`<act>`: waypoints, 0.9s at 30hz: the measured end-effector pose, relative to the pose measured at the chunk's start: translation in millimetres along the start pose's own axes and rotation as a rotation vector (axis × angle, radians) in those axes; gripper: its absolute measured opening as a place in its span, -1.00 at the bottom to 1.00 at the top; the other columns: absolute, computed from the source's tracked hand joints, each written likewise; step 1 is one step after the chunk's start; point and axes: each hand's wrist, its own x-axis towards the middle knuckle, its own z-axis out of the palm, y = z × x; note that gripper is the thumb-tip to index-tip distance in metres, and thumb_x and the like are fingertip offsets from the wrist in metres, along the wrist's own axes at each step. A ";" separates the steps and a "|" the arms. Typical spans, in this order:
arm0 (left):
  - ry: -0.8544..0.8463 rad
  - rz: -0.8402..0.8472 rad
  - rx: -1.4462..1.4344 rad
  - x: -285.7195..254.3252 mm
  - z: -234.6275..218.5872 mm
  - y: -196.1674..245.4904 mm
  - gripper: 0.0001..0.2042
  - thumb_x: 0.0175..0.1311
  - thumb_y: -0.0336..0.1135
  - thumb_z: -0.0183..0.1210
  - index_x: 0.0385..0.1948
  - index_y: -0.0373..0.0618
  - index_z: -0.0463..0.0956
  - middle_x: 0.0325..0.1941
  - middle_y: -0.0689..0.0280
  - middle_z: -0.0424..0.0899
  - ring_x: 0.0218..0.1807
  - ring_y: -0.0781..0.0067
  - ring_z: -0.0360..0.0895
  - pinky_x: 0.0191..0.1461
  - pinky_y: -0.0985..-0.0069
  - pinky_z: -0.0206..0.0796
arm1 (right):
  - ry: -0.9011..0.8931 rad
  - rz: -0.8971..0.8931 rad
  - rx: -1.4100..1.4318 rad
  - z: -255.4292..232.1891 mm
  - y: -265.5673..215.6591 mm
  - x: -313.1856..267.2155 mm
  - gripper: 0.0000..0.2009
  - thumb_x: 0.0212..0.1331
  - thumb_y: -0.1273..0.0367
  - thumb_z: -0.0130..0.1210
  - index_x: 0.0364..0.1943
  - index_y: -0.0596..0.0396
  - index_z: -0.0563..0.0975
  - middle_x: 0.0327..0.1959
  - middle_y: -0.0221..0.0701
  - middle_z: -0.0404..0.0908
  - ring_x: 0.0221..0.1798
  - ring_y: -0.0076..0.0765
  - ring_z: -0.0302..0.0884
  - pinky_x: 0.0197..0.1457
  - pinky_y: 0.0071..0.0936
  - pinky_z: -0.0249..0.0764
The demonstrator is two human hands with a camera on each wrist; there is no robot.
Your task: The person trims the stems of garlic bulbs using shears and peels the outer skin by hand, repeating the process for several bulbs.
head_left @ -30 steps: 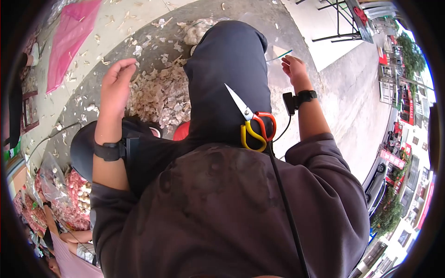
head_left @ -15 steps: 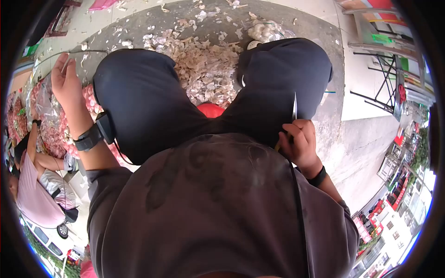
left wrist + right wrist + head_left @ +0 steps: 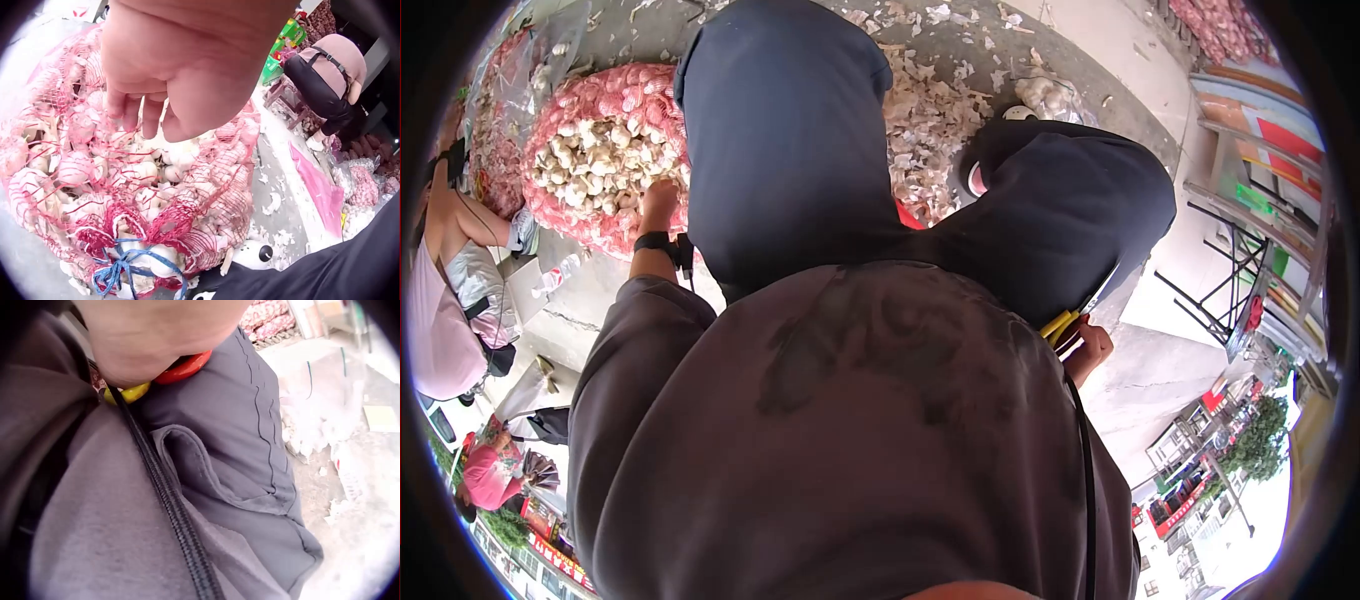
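Observation:
In the head view my left hand (image 3: 658,207) is down at the right edge of a red mesh sack (image 3: 615,88) filled with garlic bulbs (image 3: 600,160). The left wrist view has that hand (image 3: 181,75) over the bulbs, its fingers loosely bent downward and the tips right at the garlic. My right hand (image 3: 1088,355) holds scissors (image 3: 1060,326) by the yellow and red handles beside my right thigh, the blade pointing forward. In the right wrist view the palm covers most of them, leaving the red handle (image 3: 184,369) and yellow handle (image 3: 128,394) partly visible.
Garlic skins (image 3: 935,130) lie heaped on the floor between my legs. A clear bag of garlic (image 3: 1048,95) stands beyond my right foot. A black cable (image 3: 165,494) runs down my front. At the left sits another person (image 3: 455,310), near a plastic bottle (image 3: 555,275).
My right hand has taken the scissors off my lap and moved to the right thigh. My left hand has swung leftward and down to the garlic sack. The head view has turned left.

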 end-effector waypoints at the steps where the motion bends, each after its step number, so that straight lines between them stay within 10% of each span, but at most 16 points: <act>1: -0.007 0.009 -0.031 -2.2 9.4 -1.4 -0.62 0.07 -0.22 0.14 -0.09 -0.23 0.58 -0.04 0.00 0.66 0.05 0.03 0.58 0.12 0.25 0.40 | 0.011 0.068 0.019 1.4 -0.4 -2.1 -0.44 -0.11 0.52 0.35 0.05 0.08 0.35 -0.13 -0.32 0.28 -0.08 -0.25 0.32 0.05 -0.28 0.33; 10: -0.068 -0.014 -0.320 19.2 58.0 13.2 -0.42 0.12 -0.20 0.20 0.18 -0.32 0.35 0.11 -0.19 0.52 0.23 -0.09 0.44 0.27 0.23 0.28 | -0.288 0.522 -0.100 -21.2 -42.6 30.8 -0.35 -0.04 0.44 0.35 0.17 0.20 0.27 -0.32 -0.29 0.57 -0.38 -0.42 0.58 -0.32 -0.59 0.48; 15: -0.126 -0.141 -0.378 42.8 74.9 -1.7 -0.38 0.15 -0.15 0.22 0.23 -0.29 0.30 0.17 -0.20 0.47 0.27 -0.09 0.39 0.29 0.20 0.26 | -0.301 0.686 0.136 -26.6 -29.5 46.6 -0.48 0.15 0.66 0.02 0.20 0.21 0.16 -0.32 -0.30 0.56 -0.31 -0.49 0.56 -0.24 -0.57 0.50; 21: -0.003 0.019 -0.439 16.3 61.6 22.7 -0.43 0.16 -0.08 0.21 0.16 -0.23 0.38 -0.01 -0.13 0.59 0.12 -0.07 0.52 0.18 0.23 0.33 | -0.164 0.481 0.494 -41.2 -54.0 123.3 -0.47 0.18 0.53 -0.01 0.27 0.22 0.19 -0.40 -0.42 0.44 -0.39 -0.54 0.43 -0.31 -0.67 0.41; 27: -0.028 -0.225 -0.197 81.9 119.7 -30.1 -0.39 0.14 -0.06 0.08 0.24 -0.17 0.32 0.01 -0.14 0.59 0.10 -0.11 0.52 0.29 0.20 0.24 | -0.167 0.316 0.495 -31.5 -88.0 193.8 -0.41 0.21 0.35 0.04 0.27 0.40 0.17 -0.45 -0.42 0.45 -0.36 -0.50 0.41 -0.15 -0.58 0.33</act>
